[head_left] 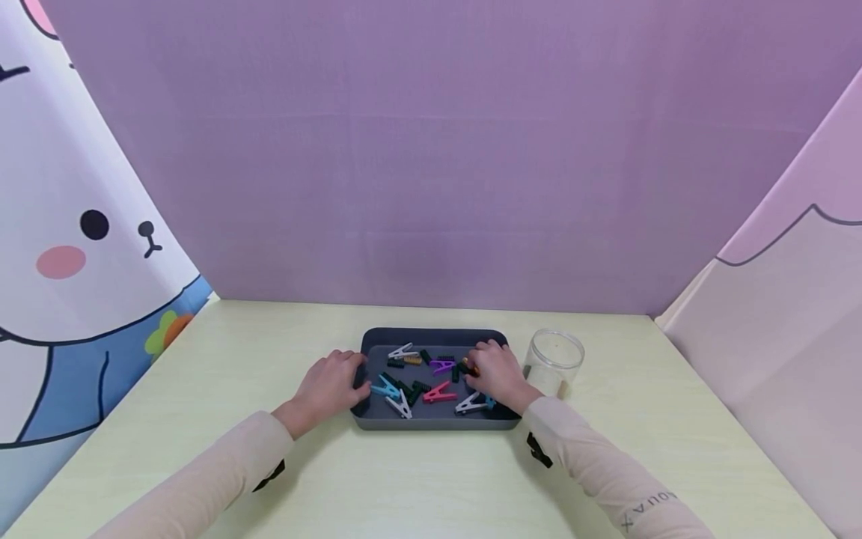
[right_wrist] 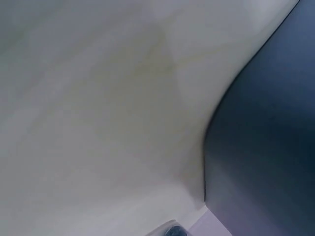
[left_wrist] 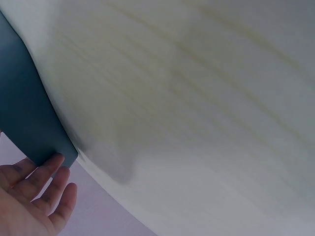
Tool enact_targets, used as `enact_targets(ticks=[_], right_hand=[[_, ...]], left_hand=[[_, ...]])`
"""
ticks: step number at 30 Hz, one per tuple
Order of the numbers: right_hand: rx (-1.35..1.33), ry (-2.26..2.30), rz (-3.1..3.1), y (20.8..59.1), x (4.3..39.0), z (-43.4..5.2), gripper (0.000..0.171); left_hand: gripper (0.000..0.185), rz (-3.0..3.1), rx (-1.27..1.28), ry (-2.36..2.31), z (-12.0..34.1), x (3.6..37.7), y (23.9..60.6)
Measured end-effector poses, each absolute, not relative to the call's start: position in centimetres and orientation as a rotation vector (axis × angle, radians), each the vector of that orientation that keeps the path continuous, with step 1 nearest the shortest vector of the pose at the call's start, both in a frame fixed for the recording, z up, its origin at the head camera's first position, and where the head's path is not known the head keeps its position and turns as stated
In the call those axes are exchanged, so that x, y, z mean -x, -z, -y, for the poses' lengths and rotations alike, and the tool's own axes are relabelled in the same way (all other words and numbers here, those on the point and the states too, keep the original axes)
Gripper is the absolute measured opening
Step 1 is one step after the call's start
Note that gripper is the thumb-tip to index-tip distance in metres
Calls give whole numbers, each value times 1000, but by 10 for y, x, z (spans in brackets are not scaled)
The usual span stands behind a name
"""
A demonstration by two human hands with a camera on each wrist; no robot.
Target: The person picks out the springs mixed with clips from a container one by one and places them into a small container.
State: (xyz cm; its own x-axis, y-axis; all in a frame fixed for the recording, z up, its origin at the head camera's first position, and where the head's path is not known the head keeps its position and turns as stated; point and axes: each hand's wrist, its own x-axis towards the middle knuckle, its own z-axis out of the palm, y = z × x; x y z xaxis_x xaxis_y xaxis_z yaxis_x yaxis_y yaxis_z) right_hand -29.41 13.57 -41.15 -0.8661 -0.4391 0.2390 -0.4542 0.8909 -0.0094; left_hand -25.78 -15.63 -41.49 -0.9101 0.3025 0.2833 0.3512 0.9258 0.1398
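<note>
A dark grey tray [head_left: 438, 424] holds plastic clips and small ribbed pieces. My left hand [head_left: 331, 385] grips its left wall, thumb at the inner side and fingers [left_wrist: 43, 174] against the outside. My right hand [head_left: 497, 373] reaches over the right wall, fingertips down among small dark and orange pieces [head_left: 471, 368]; whether it pinches one is hidden. Near it lie a purple clip [head_left: 442, 366], a red clip [head_left: 439, 393] and a white clip [head_left: 469, 403]. Farther left are a blue clip [head_left: 385, 388], another white clip [head_left: 400, 406] and dark green ribbed pieces [head_left: 415, 391].
A clear jar [head_left: 555, 359] stands on the pale table [head_left: 431, 486] just right of the tray, partly behind my right wrist, with a few small pieces low inside. A purple cloth backdrop [head_left: 431, 165] rises behind the table, and printed cloths flank it.
</note>
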Motion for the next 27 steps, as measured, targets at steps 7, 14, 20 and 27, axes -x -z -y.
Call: enact_targets(ticks=[7, 14, 20, 27], right_hand=[[-663, -95, 2823, 411, 294, -137, 21], [-648, -111, 2813, 410, 295, -138, 18], [-622, -110, 2822, 409, 296, -138, 15], [-602, -116, 2809, 409, 298, -140, 9]], left_hand=[[40, 2828, 488, 260, 156, 258, 415], [41, 2836, 485, 262, 156, 258, 415], [40, 2828, 488, 270, 156, 258, 415], [40, 2825, 492, 269, 157, 260, 416]])
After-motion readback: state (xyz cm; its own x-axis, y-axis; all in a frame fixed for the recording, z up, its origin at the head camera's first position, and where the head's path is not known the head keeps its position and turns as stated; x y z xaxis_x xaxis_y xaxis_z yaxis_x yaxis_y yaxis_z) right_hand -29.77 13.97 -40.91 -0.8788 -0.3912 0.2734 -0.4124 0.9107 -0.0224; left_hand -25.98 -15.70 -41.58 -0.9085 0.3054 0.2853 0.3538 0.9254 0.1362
